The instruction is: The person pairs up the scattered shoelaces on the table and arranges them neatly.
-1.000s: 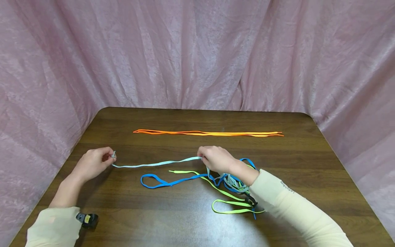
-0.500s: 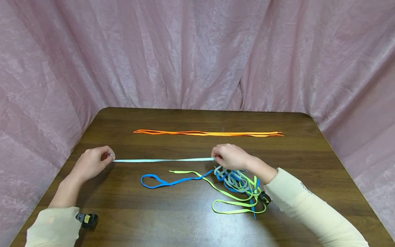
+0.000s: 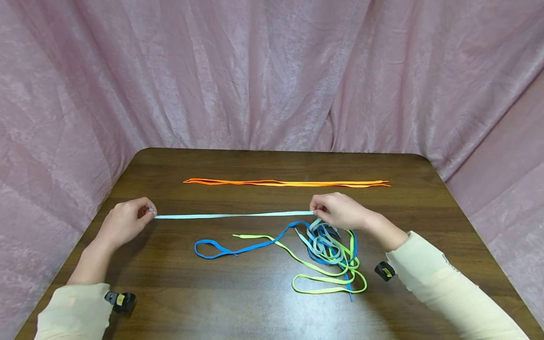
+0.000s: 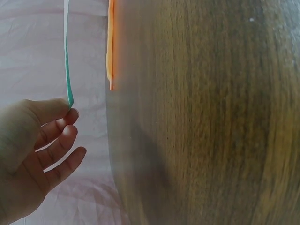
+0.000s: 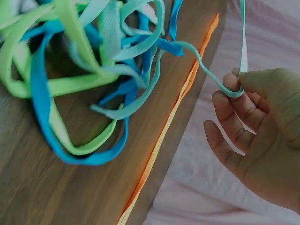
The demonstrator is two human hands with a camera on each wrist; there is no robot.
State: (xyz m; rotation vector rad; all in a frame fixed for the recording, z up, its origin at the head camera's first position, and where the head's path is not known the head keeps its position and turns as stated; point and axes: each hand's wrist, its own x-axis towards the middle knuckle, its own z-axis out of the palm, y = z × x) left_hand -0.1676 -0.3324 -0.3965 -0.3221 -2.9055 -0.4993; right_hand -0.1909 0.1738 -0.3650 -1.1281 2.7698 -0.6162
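Note:
A pale mint shoelace (image 3: pixel 233 216) is stretched taut between both hands above the table. My left hand (image 3: pixel 126 222) pinches one part of it between thumb and index finger, the other fingers loosely bent in the left wrist view. With thumb and index finger, my right hand (image 3: pixel 340 210) pinches the lace farther along. From there the lace runs down into a tangle, where its coils (image 5: pixel 110 33) mix with a blue shoelace (image 3: pixel 255 247) and a lime-green shoelace (image 3: pixel 306 265). In the right wrist view, several loops overlap and their crossings are partly hidden.
An orange shoelace (image 3: pixel 289 183), folded double, lies straight across the far part of the brown wooden table (image 3: pixel 191 302). Pink curtains (image 3: pixel 255 75) hang behind the table. A small black device (image 3: pixel 384 271) sits by the right sleeve, another (image 3: pixel 121 302) by the left.
My right hand has slid to the right along the mint lace, and the span between the hands has grown longer and tauter. The near end of the blue lace's tail shifted upward; my left hand barely moved.

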